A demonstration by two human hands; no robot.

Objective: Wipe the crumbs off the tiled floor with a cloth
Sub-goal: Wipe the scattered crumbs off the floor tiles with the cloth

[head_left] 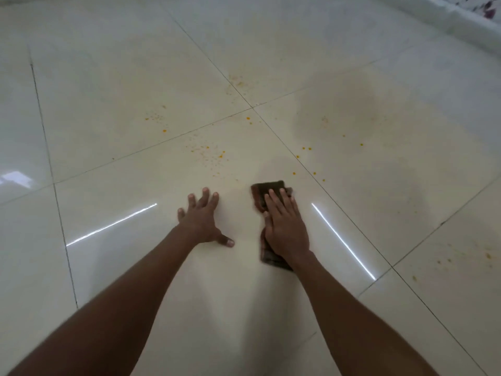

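Head view: two bare hands and one cloth are on a glossy cream tiled floor (113, 77) with thin dark grout lines. The orange-yellow crumbs (214, 156) are too many and too fine to count one by one; they lie in roughly six loose patches: one just ahead of the hands, one further left of it near a grout line, one at the far grout line, a few by the tile crossing, a thin scatter of separate bits to the right of the cloth, and one patch at the right edge on a nearer tile. Two bright streaks of reflected light cross the tiles, one on each side of the hands.

The left hand (202, 221) lies flat on the bare tile, palm down, fingers spread wide and thumb out to the side. It holds nothing and touches only the floor.

The right hand (284, 226) is flat too, fingers straight and close together, pressing down on the single dark brown cloth (264, 189). The cloth is folded into a long strip that shows beyond the fingertips and behind the wrist, and it lies on the same tile as the left hand, just beside it. The nearest crumbs are just ahead of and right of the cloth's far end.
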